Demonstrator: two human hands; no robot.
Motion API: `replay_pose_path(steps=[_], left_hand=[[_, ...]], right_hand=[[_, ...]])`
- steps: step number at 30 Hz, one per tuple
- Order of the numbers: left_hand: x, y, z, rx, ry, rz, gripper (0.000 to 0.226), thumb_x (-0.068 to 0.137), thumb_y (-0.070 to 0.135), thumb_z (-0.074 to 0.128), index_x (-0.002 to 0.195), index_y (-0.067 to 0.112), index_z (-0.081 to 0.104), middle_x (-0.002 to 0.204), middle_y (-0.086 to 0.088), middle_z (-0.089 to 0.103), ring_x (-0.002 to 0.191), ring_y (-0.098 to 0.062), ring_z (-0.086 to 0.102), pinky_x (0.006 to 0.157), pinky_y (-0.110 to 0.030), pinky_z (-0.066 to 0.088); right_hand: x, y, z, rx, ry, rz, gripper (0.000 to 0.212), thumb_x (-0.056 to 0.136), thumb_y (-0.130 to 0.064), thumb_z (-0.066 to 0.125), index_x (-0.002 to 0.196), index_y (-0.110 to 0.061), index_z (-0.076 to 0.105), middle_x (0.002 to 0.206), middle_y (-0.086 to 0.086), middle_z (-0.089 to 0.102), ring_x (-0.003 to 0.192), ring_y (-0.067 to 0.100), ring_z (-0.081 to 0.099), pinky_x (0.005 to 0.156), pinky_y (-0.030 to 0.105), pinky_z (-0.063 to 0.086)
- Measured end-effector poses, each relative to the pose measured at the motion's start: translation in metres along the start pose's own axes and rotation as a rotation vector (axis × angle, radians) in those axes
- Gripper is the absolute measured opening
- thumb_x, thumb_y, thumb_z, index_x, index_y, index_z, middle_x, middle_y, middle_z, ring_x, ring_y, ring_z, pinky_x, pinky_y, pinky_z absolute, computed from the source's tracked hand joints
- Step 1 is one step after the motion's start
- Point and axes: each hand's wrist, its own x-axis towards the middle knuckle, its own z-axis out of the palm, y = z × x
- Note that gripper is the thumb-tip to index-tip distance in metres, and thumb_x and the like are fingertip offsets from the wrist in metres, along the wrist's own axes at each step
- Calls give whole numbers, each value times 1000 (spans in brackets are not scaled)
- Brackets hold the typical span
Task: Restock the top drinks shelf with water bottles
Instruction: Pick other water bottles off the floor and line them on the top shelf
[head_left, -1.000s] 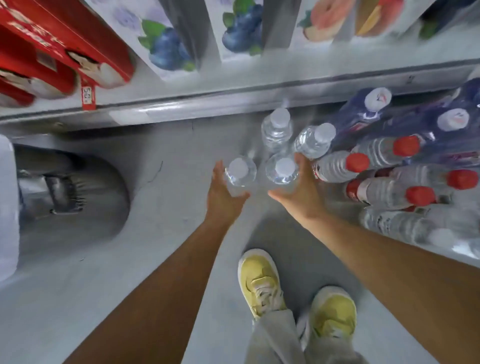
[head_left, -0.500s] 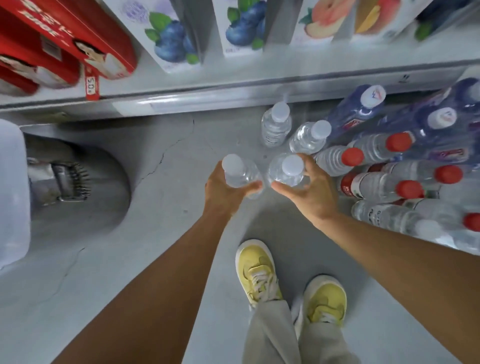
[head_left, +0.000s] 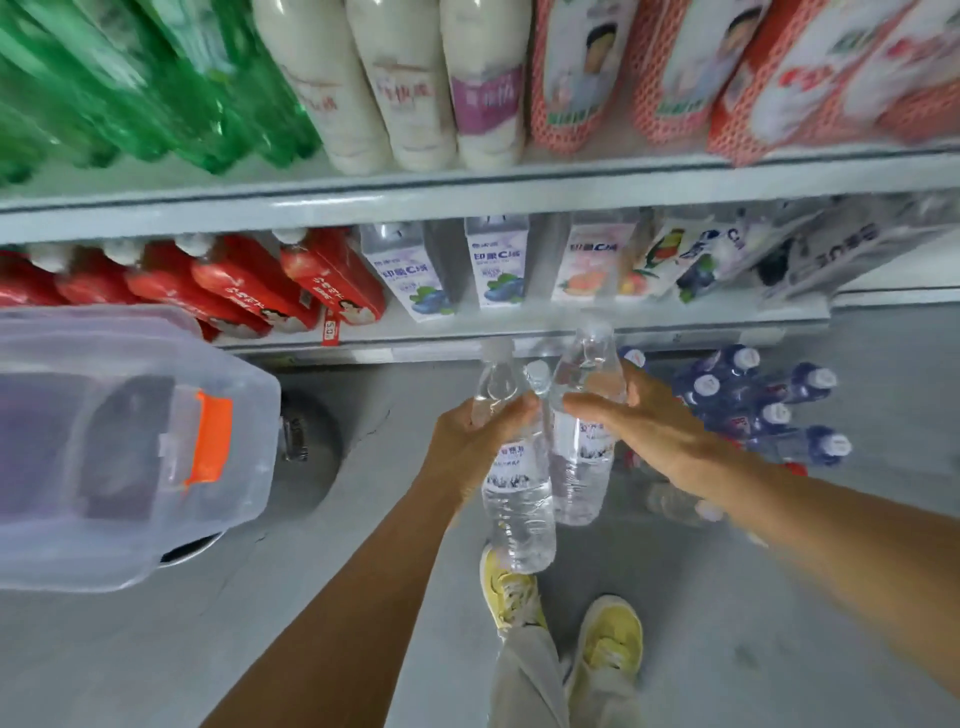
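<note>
Bottles in transit: left hand (head_left: 475, 441) grips two water bottles (head_left: 517, 499), right hand (head_left: 649, 426) grips one. Next, judged: raise well above carton shelf (head_left: 519, 332) to top shelf, unseen.

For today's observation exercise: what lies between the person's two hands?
In the head view, clear plastic water bottles fill the gap: the left hand and right hand grip them close together, off the grey floor.

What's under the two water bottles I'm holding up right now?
Under the water bottles are grey floor and the toe of a yellow shoe. More bottles lie blurred behind the right hand.
</note>
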Motion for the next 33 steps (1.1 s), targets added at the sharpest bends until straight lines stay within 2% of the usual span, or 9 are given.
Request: replay_pose_path(steps=[3, 6, 10, 14, 17, 23, 25, 28, 33], left_hand=[[-37, 49, -3, 42, 19, 19, 69, 50, 83, 68, 91, 28, 75, 85, 13, 75, 84, -3, 70, 70, -24, 47], [-74, 102, -2, 92, 59, 56, 69, 53, 86, 62, 82, 24, 66, 80, 11, 65, 71, -7, 60, 68, -26, 44], [-129, 162, 0, 82, 42, 101, 97, 58, 89, 60, 127, 21, 64, 110, 8, 62, 93, -10, 56, 80, -29, 37], [-186, 212, 1, 49, 42, 125, 104, 56, 87, 65, 136, 21, 58, 134, 1, 61, 111, -19, 56, 94, -35, 37], [-230, 253, 2, 23, 39, 184, 119, 37, 93, 65, 131, 21, 62, 128, -2, 66, 117, -25, 62, 107, -47, 42], [-318, 329, -3, 11, 46, 320, 107, 41, 89, 70, 124, 22, 63, 108, 6, 75, 88, -10, 73, 71, -29, 53], [-344, 352, -4, 26, 84, 370, 118, 39, 92, 67, 134, 24, 53, 130, 4, 64, 106, -16, 64, 84, -35, 47], [-385, 387, -9, 11, 74, 502, 101, 39, 90, 69, 120, 30, 61, 120, 4, 70, 105, -15, 66, 88, -40, 49], [-440, 436, -21, 51, 128, 598, 129, 36, 95, 67, 141, 22, 48, 135, -5, 62, 121, -29, 60, 104, -53, 44]], right_hand=[[-35, -52, -19, 50, -24, -19, 63, 72, -59, 75, 125, -30, 58, 117, -9, 69, 111, 14, 64, 98, 40, 48], [-71, -98, -38, 78, -6, -73, 39, 79, -57, 73, 111, -37, 62, 103, -19, 71, 101, 1, 63, 78, 25, 44], [-119, -156, -67, 60, 41, -126, 29, 70, -68, 71, 92, -51, 62, 83, -40, 66, 82, -19, 58, 71, 18, 38], [-168, -204, -94, 49, 61, -206, 58, 56, -84, 66, 108, -56, 62, 109, -34, 64, 111, -4, 56, 86, 26, 44], [-206, -240, -113, 13, 89, -238, 97, 49, -92, 64, 126, -35, 58, 125, -16, 62, 118, 8, 55, 94, 37, 45], [-293, -315, -157, -44, 92, -445, 65, 58, -91, 61, 113, -57, 61, 111, -35, 62, 110, -3, 55, 83, 31, 47], [-320, -342, -168, -43, 101, -488, 57, 55, -89, 63, 101, -56, 65, 106, -33, 64, 102, -7, 55, 74, 25, 44], [-352, -382, -185, -127, 142, -600, 71, 57, -84, 59, 107, -36, 72, 118, -16, 66, 109, 5, 60, 85, 29, 46], [-402, -439, -204, -143, 167, -764, 42, 78, -68, 64, 99, -34, 76, 106, -10, 73, 100, 7, 67, 80, 26, 48]])
